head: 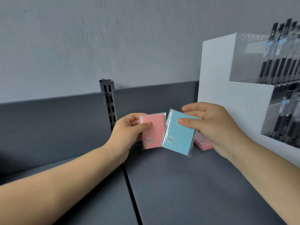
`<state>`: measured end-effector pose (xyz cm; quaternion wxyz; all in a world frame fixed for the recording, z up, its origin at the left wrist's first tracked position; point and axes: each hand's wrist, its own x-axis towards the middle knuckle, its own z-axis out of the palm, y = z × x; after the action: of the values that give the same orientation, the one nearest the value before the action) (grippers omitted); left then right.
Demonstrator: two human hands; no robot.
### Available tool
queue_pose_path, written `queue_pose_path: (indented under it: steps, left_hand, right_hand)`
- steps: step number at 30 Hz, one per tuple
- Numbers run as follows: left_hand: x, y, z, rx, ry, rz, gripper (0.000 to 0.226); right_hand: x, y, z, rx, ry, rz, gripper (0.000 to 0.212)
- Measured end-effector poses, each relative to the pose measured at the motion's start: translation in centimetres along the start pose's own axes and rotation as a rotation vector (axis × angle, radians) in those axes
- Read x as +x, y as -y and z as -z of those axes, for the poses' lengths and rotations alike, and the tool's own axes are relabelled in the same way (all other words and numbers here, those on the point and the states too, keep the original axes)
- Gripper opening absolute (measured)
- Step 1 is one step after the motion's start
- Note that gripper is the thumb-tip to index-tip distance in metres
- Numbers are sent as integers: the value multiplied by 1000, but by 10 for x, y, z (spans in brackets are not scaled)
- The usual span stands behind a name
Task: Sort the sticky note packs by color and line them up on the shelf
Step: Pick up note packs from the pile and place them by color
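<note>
— Above the dark grey shelf, what's held?
— Left hand pinches a pink sticky note pack; right hand grips a blue sticky note pack.
— Anything lying down?
— Possibly more pink packs, partly hidden behind the right hand.
</note>
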<state>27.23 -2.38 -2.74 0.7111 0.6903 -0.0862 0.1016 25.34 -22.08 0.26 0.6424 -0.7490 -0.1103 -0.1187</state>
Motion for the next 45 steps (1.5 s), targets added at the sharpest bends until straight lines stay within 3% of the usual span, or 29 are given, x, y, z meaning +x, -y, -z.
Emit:
queue_pose_path:
  steps: [5,12,18,29,45]
  left_hand:
    - [-18,-24,5,70,1,-10,16]
    - [-73,-64,62,180,27,25,15]
    - [-137,-91,128,225,-30,4,17]
    - [-255,-134,240,266,-101,-21,19]
    - [-371,-142,388,248,-302,35,17]
  right_hand:
    - [-6,12,-3,55,17,-23,17]
    - [-30,44,-34,83,195,-29,14]
    - [-74,82,-91,66,355,64,16]
    - [-161,128,-215,92,524,29,18]
    - [-272,153,-350,121,607,-1,20]
